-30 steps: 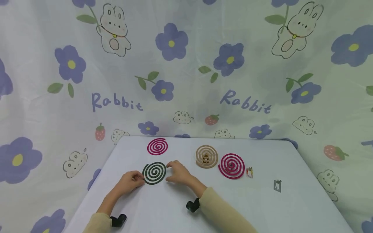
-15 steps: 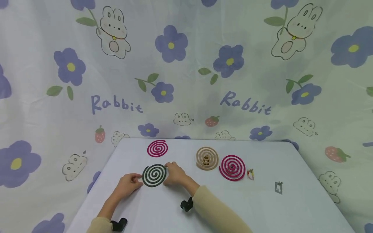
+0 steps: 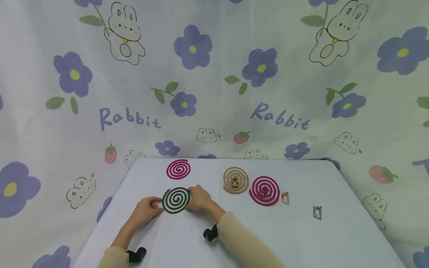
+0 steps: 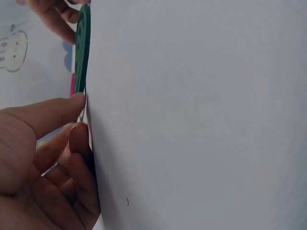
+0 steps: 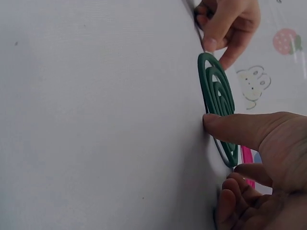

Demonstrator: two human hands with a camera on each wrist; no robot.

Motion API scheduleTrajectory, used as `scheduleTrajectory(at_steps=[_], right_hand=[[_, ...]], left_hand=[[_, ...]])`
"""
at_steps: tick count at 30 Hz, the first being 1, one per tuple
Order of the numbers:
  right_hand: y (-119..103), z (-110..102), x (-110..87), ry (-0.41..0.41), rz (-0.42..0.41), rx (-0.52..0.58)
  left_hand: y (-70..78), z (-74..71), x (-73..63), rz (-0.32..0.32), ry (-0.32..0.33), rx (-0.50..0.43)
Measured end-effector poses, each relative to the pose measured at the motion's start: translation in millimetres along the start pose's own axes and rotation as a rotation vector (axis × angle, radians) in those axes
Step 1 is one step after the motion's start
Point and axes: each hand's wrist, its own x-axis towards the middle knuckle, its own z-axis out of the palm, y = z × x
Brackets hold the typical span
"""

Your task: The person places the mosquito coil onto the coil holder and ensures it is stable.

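A green mosquito coil (image 3: 175,200) lies at the left middle of the white table, between both hands. My left hand (image 3: 145,213) has thumb and forefinger at its left rim. In the left wrist view, the thumb tip meets the lower end of the coil (image 4: 83,48). My right hand (image 3: 200,199) holds the right rim, partly hidden behind it. The right wrist view shows that thumb along one side of the rim and the forefinger farther round. The coil (image 5: 218,91) appears edge-on and tilted there.
A pink coil (image 3: 178,169) lies behind the green one. To the right are a tan coil (image 3: 236,170) and a second pink coil (image 3: 264,178). Beyond them lie a small red-and-white piece (image 3: 285,198) and a flat grey metal piece (image 3: 317,213). A patterned curtain (image 3: 214,89) hangs behind.
My right hand has come in from the right and closed onto the coil's rim. The left hand stays at the left rim, and the coil has hardly shifted.
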Motion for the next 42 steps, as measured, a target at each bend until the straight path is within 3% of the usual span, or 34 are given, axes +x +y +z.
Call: scheduleTrajectory(at_steps=[6, 13, 17, 22, 28, 35, 42], right_hand=[[8, -17, 9.7, 0.019, 0.009, 0.051], [16, -11, 5.6, 0.045, 0.036, 0.084], [16, -4, 1.4, 0.089, 0.029, 0.078], [13, -1, -2.6, 0.122, 0.003, 0.125], [17, 2, -6.4, 0.115, 0.023, 0.251], [24, 4, -11.0, 0.085, -0.020, 0.486], [27, -10, -16.1, 0.112, 0.011, 0.638]], left_hand=[[9.1, -3.9, 16.2, 0.043, -0.027, -0.009], [13.1, 2.0, 16.5, 0.014, -0.027, -0.028], [17.8, 4.3, 12.9, -0.042, -0.022, -0.124], [21.3, 5.7, 10.7, -0.124, -0.020, -0.327], [27.6, 13.2, 10.4, -0.172, -0.066, -0.476], [37.3, 22.0, 12.2, -0.170, -0.022, -0.482], [46.8, 29.1, 19.9, -0.155, 0.000, -0.515]])
